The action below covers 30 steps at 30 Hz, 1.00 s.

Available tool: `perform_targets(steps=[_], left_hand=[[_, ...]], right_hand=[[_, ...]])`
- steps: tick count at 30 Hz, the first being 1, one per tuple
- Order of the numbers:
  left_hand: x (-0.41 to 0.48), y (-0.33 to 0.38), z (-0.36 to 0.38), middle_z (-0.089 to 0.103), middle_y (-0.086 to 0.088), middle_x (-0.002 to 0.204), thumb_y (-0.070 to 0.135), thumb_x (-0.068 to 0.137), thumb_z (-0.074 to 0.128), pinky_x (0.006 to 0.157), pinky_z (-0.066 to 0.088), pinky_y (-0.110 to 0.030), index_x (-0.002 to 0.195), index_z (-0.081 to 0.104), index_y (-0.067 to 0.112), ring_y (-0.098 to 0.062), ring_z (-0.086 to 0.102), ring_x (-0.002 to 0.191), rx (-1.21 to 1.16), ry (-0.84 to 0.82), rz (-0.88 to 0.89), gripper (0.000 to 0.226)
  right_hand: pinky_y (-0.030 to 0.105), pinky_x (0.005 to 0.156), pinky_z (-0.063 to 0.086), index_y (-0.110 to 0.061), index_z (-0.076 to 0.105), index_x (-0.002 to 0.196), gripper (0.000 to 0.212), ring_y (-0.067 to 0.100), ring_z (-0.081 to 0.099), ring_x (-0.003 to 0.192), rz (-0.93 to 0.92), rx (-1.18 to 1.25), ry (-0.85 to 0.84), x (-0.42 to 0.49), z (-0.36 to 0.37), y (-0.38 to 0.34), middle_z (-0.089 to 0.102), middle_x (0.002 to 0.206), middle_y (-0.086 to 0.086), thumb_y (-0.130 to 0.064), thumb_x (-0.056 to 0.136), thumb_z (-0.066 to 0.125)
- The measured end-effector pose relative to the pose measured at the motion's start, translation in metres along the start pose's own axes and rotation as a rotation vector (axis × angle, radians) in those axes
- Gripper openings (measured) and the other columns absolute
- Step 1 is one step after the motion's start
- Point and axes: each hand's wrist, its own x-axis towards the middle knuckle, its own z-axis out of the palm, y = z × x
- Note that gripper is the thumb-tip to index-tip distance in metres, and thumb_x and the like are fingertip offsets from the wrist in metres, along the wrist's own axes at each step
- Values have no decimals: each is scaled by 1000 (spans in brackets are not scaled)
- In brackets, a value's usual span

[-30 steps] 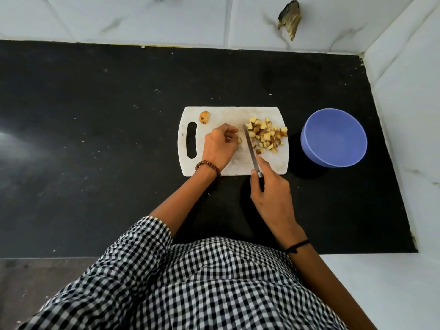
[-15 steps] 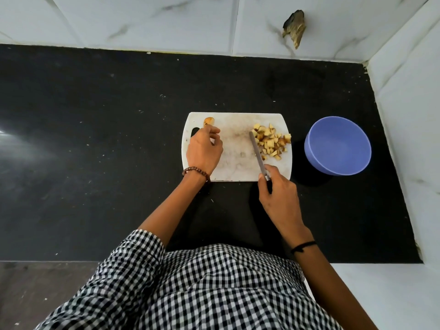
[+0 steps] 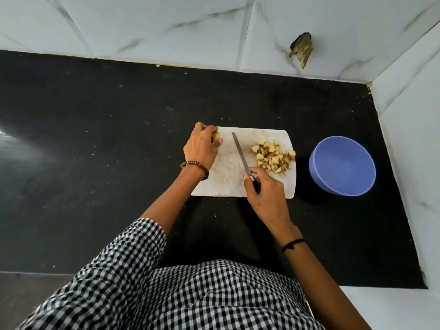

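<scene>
A white cutting board (image 3: 228, 172) lies on the black counter. My left hand (image 3: 202, 146) is at the board's far left corner, fingers curled round a small yellow-brown piece of potato (image 3: 216, 136) that is mostly hidden. My right hand (image 3: 264, 191) grips the handle of a knife (image 3: 241, 154); its blade points away from me across the board's middle. A heap of diced potato (image 3: 273, 158) sits on the right part of the board, to the right of the blade.
A blue bowl (image 3: 342, 165) stands on the counter (image 3: 95, 139) right of the board. White marble-tiled walls (image 3: 166, 32) close the back and right side. A brown scrap (image 3: 301, 48) hangs on the back wall.
My left hand moved from the middle of the board to its far left corner and took hold of the lone potato piece. The knife shifted left, away from the diced heap.
</scene>
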Motion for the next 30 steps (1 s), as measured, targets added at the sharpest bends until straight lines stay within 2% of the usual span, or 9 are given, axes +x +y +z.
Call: perform_targets(steps=[2,4,8,11,15,19,23,26,30], left_hand=[[2,0,0,55,-2,115,27,91,64,71,47,-24,118,63,17,-16,56,93,-21,10,54,29],[0,-1,0,58,-3,111,21,89,66,76,50,-23,114,65,15,-16,57,92,-44,17,147,25],[-10,4,4,66,2,107,14,85,71,76,49,-23,115,64,21,-8,55,91,-85,-30,317,32],[-17,9,10,68,5,105,14,82,74,77,49,-22,118,63,23,-4,53,89,-171,-77,297,39],[-27,10,19,67,2,105,14,79,77,83,52,-21,121,61,19,-7,58,89,-244,-114,258,45],[-31,5,16,64,-2,105,15,74,81,80,49,-11,119,61,12,-7,60,88,-308,-89,208,50],[-34,3,12,66,-1,101,17,77,78,76,48,-5,108,68,10,-6,63,88,-304,-84,210,33],[-35,6,12,68,1,95,19,81,76,75,54,-17,100,73,13,-8,65,81,-257,-55,238,21],[-35,8,13,69,3,95,21,84,72,73,56,-31,98,75,16,-12,65,81,-137,-40,250,15]], right_hand=[[19,62,42,-18,62,116,22,4,52,66,6,-3,-1,6,1,1,55,77,-10,-33,100,56],[10,61,36,-17,63,115,23,0,51,65,22,1,9,8,1,1,52,75,-14,-33,100,57],[5,58,37,-14,65,112,20,-3,55,69,66,60,56,8,-3,1,54,71,-17,-29,99,60],[8,57,40,-16,65,112,22,2,59,70,110,95,74,5,-4,1,59,71,-11,-33,99,59],[24,58,52,-19,63,116,27,9,63,61,160,137,62,-4,-3,0,63,70,-7,-39,100,56],[9,53,38,-15,65,112,26,1,57,60,172,133,62,-9,-1,-2,58,67,-9,-36,100,56],[9,53,39,-15,63,112,24,-3,56,62,148,91,29,-7,2,-8,56,70,-12,-35,102,53],[16,53,39,-14,61,105,24,6,56,61,106,29,8,-3,6,-11,57,71,-7,-35,104,49],[33,54,40,-8,57,101,25,22,56,61,62,-93,-16,4,11,-14,57,72,3,-28,105,43]])
